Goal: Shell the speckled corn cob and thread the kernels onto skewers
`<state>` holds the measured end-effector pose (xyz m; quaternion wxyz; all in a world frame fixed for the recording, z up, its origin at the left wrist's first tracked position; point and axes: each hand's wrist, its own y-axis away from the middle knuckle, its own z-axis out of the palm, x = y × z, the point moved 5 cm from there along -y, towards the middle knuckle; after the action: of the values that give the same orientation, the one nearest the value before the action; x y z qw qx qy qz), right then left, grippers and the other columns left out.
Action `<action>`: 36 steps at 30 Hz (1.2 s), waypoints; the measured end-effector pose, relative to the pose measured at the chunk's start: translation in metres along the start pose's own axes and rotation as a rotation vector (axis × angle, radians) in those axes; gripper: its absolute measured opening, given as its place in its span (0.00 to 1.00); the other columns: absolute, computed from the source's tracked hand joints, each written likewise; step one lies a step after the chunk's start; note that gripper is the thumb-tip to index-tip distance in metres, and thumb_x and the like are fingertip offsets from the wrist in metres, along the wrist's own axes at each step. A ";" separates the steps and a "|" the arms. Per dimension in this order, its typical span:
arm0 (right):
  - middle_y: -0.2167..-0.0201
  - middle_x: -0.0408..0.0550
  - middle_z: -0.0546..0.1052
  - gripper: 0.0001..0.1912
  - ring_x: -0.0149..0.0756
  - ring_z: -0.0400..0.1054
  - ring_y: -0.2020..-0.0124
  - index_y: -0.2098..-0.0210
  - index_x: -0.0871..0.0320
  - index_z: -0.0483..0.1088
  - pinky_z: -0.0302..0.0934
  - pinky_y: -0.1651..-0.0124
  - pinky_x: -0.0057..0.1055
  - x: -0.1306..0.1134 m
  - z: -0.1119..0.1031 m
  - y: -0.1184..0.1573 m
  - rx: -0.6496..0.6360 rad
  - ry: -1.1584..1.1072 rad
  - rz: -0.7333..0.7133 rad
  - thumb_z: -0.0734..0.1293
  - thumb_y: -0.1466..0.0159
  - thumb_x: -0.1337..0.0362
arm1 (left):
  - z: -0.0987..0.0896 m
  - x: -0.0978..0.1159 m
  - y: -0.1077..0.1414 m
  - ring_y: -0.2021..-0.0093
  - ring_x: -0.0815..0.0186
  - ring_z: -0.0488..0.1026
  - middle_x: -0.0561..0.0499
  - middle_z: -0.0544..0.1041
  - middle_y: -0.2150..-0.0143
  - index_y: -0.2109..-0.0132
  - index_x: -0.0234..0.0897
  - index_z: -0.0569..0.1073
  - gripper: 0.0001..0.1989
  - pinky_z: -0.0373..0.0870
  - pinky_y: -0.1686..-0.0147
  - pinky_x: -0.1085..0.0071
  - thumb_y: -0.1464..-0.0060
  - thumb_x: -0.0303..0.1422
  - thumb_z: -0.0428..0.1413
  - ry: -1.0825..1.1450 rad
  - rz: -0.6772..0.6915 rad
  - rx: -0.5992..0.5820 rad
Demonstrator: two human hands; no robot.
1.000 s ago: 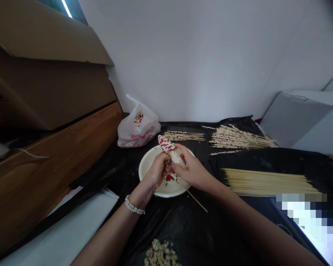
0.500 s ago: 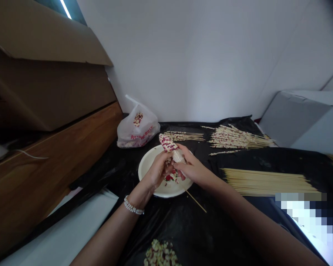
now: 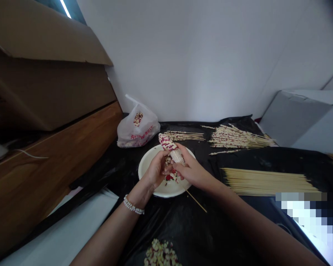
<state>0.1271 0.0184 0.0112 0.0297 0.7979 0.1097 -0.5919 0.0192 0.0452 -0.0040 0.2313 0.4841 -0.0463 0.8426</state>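
Note:
Over a white basin [image 3: 144, 166] I hold a corn cob [image 3: 168, 142] with purple and cream kernels at its upper end and a stripped, pale lower part. My right hand [image 3: 192, 168] wraps around the stripped part. Against the cob's near side, the thumb of my left hand [image 3: 155, 170] presses, its other fingers curled beneath. Loose kernels [image 3: 168, 161] show in the hollow of the left palm. Inside the basin, a few kernels lie by a red printed pattern [image 3: 169, 177]. A thin skewer [image 3: 196, 201] leans over the basin's front rim.
A plastic bag [image 3: 138, 129] stands behind the basin. Skewers threaded with kernels [image 3: 230, 137] lie at the back right, a smaller bunch [image 3: 180, 136] beside the bag. Bare skewers [image 3: 266, 181] lie right. A kernel pile [image 3: 161, 254] sits in front. Cardboard [image 3: 50, 81] rises left.
The cob and my hands have shifted very slightly, with the right fingers settling around the cob. The surrounding things stay in place.

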 end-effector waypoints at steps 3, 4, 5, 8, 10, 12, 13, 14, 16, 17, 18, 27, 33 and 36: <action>0.46 0.60 0.73 0.39 0.46 0.71 0.53 0.29 0.60 0.45 0.66 0.48 0.45 -0.004 0.001 0.002 0.043 0.108 -0.075 0.61 0.37 0.74 | -0.001 0.000 0.000 0.85 0.79 0.52 0.55 0.67 0.78 0.71 0.33 0.68 0.10 0.40 0.85 0.78 0.54 0.36 0.57 0.021 0.002 0.029; 0.43 0.63 0.72 0.39 0.47 0.70 0.49 0.29 0.62 0.45 0.64 0.44 0.47 -0.005 0.001 0.002 0.047 0.134 -0.097 0.61 0.37 0.74 | -0.002 0.000 0.000 0.85 0.79 0.52 0.55 0.67 0.77 0.71 0.33 0.68 0.09 0.40 0.86 0.78 0.54 0.36 0.57 0.028 0.006 0.047; 0.42 0.64 0.70 0.39 0.48 0.69 0.46 0.29 0.63 0.45 0.62 0.42 0.47 -0.006 0.002 0.002 0.048 0.153 -0.114 0.61 0.38 0.74 | -0.003 0.000 0.000 0.85 0.79 0.51 0.55 0.67 0.77 0.70 0.33 0.68 0.09 0.40 0.86 0.78 0.55 0.35 0.57 0.035 0.007 0.066; 0.42 0.62 0.71 0.40 0.48 0.69 0.46 0.29 0.62 0.45 0.60 0.41 0.48 -0.007 0.004 0.003 0.037 0.166 -0.140 0.61 0.38 0.74 | -0.004 0.000 0.001 0.85 0.78 0.51 0.56 0.67 0.78 0.70 0.34 0.67 0.08 0.40 0.86 0.78 0.56 0.34 0.56 0.044 -0.001 0.106; 0.45 0.60 0.73 0.40 0.47 0.70 0.49 0.29 0.60 0.45 0.63 0.43 0.47 -0.006 0.005 0.003 0.027 0.148 -0.122 0.62 0.38 0.73 | -0.004 0.000 0.002 0.86 0.78 0.50 0.56 0.66 0.78 0.71 0.35 0.66 0.07 0.40 0.86 0.79 0.58 0.33 0.55 0.036 -0.016 0.127; 0.48 0.59 0.74 0.41 0.45 0.72 0.55 0.28 0.59 0.44 0.67 0.49 0.44 -0.003 0.006 0.003 0.003 0.112 -0.082 0.62 0.38 0.73 | -0.004 0.000 0.003 0.86 0.78 0.50 0.56 0.65 0.79 0.72 0.35 0.66 0.06 0.40 0.86 0.79 0.59 0.31 0.55 0.025 -0.026 0.150; 0.49 0.58 0.75 0.41 0.43 0.72 0.58 0.28 0.58 0.43 0.68 0.53 0.42 -0.002 0.007 0.003 -0.011 0.093 -0.062 0.62 0.38 0.73 | -0.003 0.000 0.003 0.86 0.78 0.50 0.56 0.65 0.80 0.73 0.35 0.66 0.05 0.40 0.86 0.78 0.60 0.31 0.54 0.018 -0.030 0.160; 0.50 0.57 0.75 0.41 0.42 0.72 0.61 0.28 0.58 0.43 0.69 0.56 0.40 0.000 0.007 0.003 -0.021 0.078 -0.046 0.62 0.38 0.73 | -0.003 0.000 0.003 0.86 0.78 0.50 0.57 0.64 0.80 0.73 0.35 0.66 0.05 0.40 0.86 0.78 0.61 0.31 0.54 0.010 -0.032 0.169; 0.52 0.56 0.75 0.42 0.39 0.72 0.64 0.28 0.57 0.43 0.68 0.59 0.38 0.002 0.008 0.002 -0.023 0.061 -0.034 0.62 0.38 0.72 | -0.004 0.000 0.003 0.86 0.78 0.50 0.57 0.63 0.81 0.74 0.35 0.66 0.05 0.40 0.86 0.78 0.61 0.31 0.54 -0.011 -0.036 0.182; 0.53 0.55 0.75 0.42 0.38 0.71 0.65 0.28 0.57 0.43 0.68 0.60 0.37 0.004 0.007 0.001 -0.020 0.055 -0.032 0.62 0.38 0.73 | -0.004 0.000 0.003 0.86 0.77 0.51 0.57 0.63 0.82 0.74 0.35 0.66 0.04 0.41 0.86 0.78 0.61 0.31 0.54 -0.022 -0.039 0.185; 0.53 0.54 0.75 0.41 0.36 0.71 0.67 0.28 0.56 0.43 0.68 0.61 0.36 0.005 0.008 0.001 -0.020 0.044 -0.028 0.62 0.38 0.73 | -0.004 0.000 0.003 0.86 0.77 0.51 0.57 0.63 0.82 0.74 0.35 0.66 0.04 0.41 0.86 0.78 0.61 0.31 0.54 -0.032 -0.040 0.186; 0.53 0.56 0.76 0.42 0.36 0.70 0.70 0.28 0.55 0.41 0.69 0.65 0.37 0.001 0.005 0.002 -0.036 -0.002 -0.006 0.63 0.37 0.72 | -0.002 0.000 0.002 0.86 0.77 0.50 0.56 0.64 0.81 0.72 0.35 0.67 0.08 0.41 0.86 0.77 0.56 0.35 0.55 -0.023 0.017 0.124; 0.39 0.63 0.69 0.42 0.49 0.67 0.43 0.28 0.60 0.43 0.61 0.40 0.49 -0.004 0.006 0.002 0.036 0.161 -0.118 0.62 0.38 0.75 | -0.004 -0.003 0.001 0.85 0.77 0.50 0.57 0.65 0.80 0.70 0.35 0.66 0.08 0.41 0.86 0.78 0.55 0.35 0.55 0.002 0.029 0.140; 0.38 0.64 0.67 0.42 0.49 0.66 0.42 0.27 0.61 0.41 0.57 0.37 0.51 -0.002 0.007 0.002 0.051 0.211 -0.161 0.61 0.38 0.74 | -0.005 -0.005 0.000 0.85 0.77 0.51 0.57 0.64 0.79 0.70 0.36 0.65 0.08 0.40 0.86 0.78 0.54 0.35 0.55 0.015 0.023 0.165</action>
<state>0.1203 0.0148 0.0108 -0.0498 0.8447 0.1609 -0.5080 0.0169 0.0451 -0.0107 0.1814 0.4944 0.0195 0.8499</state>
